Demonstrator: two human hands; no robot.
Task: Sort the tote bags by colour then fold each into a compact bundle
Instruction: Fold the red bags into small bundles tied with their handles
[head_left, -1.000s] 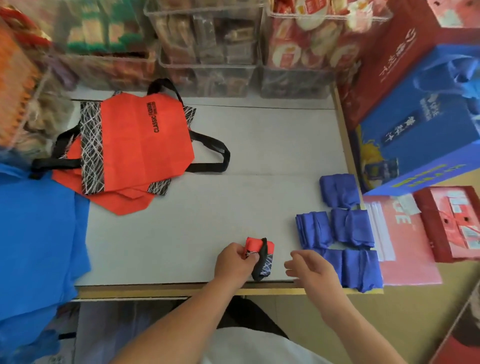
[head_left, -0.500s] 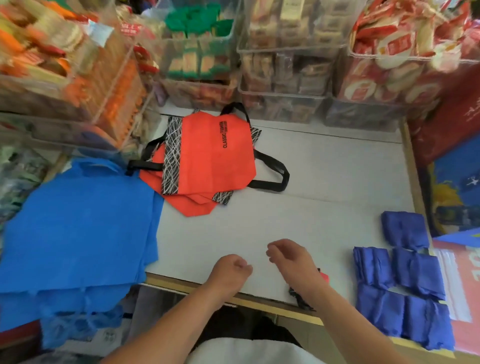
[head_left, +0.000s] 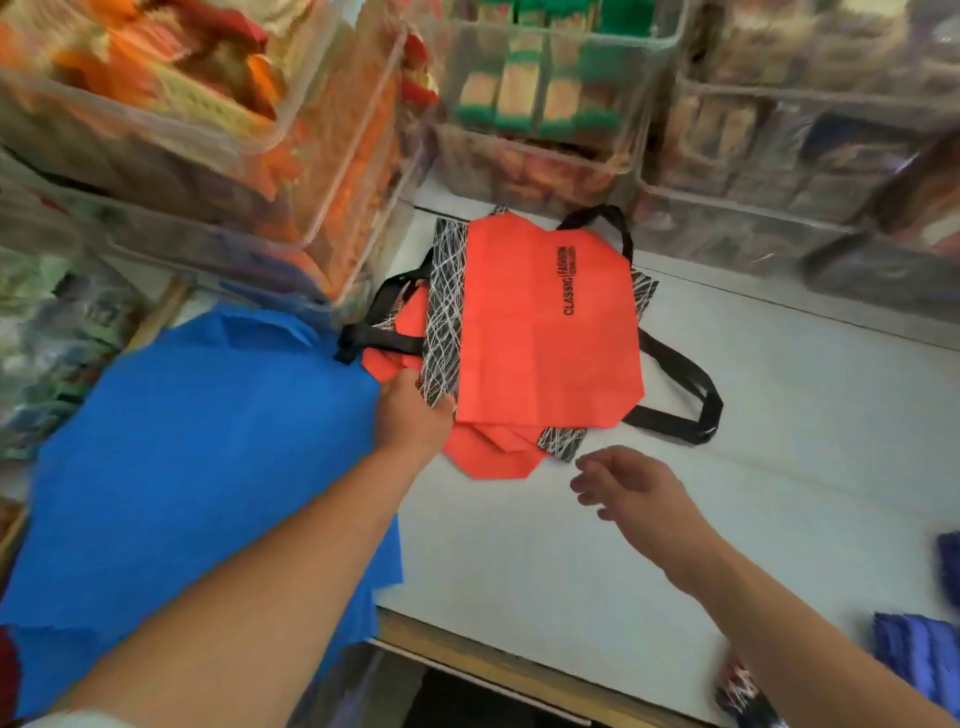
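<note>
White surface (head_left: 727, 467), snack bins (head_left: 550, 78) behind | my left grip (head_left: 413, 415), up from the near edge, is now grasping the flat red tote (head_left: 540, 338) by its patterned corner | right grip (head_left: 634, 488) is hovering released

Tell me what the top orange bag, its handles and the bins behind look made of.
The orange bag looks like non-woven fabric: matte, sharp fold creases. Its handles: black fabric strap, faint sheen. The bins: clear rigid plastic, glossy, contents showing through.
</note>
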